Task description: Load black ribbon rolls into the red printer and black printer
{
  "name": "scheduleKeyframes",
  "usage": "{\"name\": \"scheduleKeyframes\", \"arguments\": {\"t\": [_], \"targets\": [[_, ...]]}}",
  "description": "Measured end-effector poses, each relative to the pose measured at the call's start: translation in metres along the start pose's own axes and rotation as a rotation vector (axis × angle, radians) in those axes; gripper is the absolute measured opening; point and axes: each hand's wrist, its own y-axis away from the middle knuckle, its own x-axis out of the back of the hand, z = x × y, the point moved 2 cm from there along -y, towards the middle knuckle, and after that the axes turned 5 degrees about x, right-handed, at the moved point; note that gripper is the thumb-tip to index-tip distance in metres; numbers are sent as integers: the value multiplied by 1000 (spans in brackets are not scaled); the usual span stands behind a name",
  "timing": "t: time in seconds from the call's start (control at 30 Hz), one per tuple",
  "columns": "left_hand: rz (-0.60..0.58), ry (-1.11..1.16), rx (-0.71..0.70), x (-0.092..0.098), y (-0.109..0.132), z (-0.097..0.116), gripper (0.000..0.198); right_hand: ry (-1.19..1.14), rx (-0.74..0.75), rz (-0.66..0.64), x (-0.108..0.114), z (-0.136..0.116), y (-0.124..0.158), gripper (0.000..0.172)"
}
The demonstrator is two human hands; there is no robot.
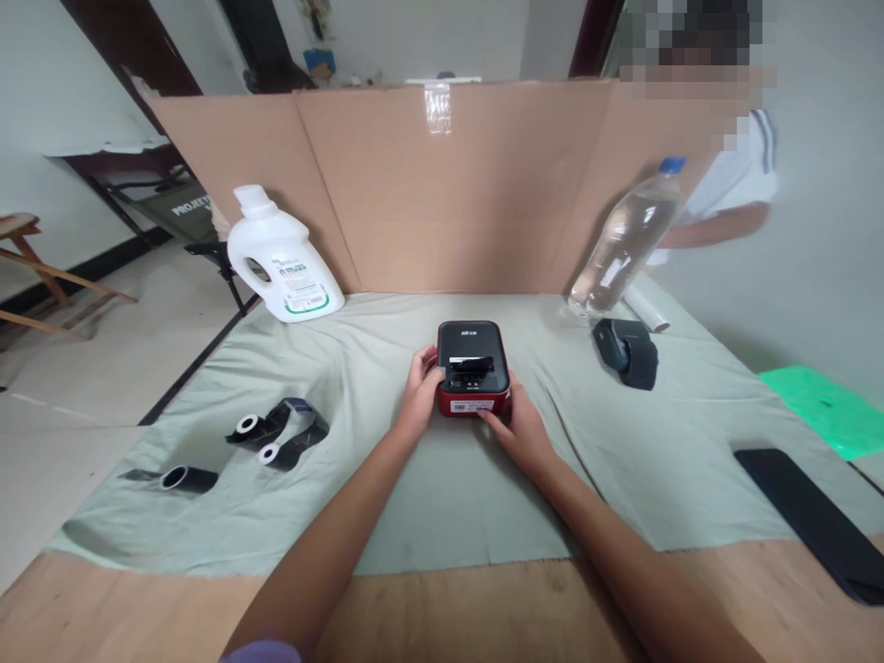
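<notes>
A small black-topped box with red sides (473,359), which looks like a label printer, rests on the green cloth in the middle of the table. My left hand (419,391) holds its left side, with the thumb on the front left corner of the top. My right hand (517,424) grips its front right corner, fingers along the right side and thumb by the white label on the front. A dark strip lies across the slot on the top. The far sides of my fingers are hidden by the box.
White detergent bottle (290,262) stands back left, clear water bottle (625,244) leans back right against the cardboard (456,184). Black ribbon rolls (283,433) lie left. A dark device (626,353), white roll (647,309) and black phone (815,520) lie right. A person (732,184) stands behind, right.
</notes>
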Motion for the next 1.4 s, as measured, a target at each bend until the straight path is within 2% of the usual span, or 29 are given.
{"name": "scheduleKeyframes", "arguments": {"t": [0.2,0.43,0.73,0.87,1.03,1.4], "targets": [[-29,69,142,-4,-1,5,54,0,36,8,-1,4,-1,78],[-17,87,155,-3,-3,4,53,32,27,-8,-2,5,-2,78],[-31,56,28,-1,-5,-9,50,11,40,-36,1,5,2,74],[-21,19,-80,-2,-2,-18,45,5,43,-29,1,7,2,73],[41,-66,-171,-2,2,-26,42,-38,46,-24,1,9,1,72],[40,-93,-219,-2,5,-29,49,-39,22,-4,0,8,1,65]]}}
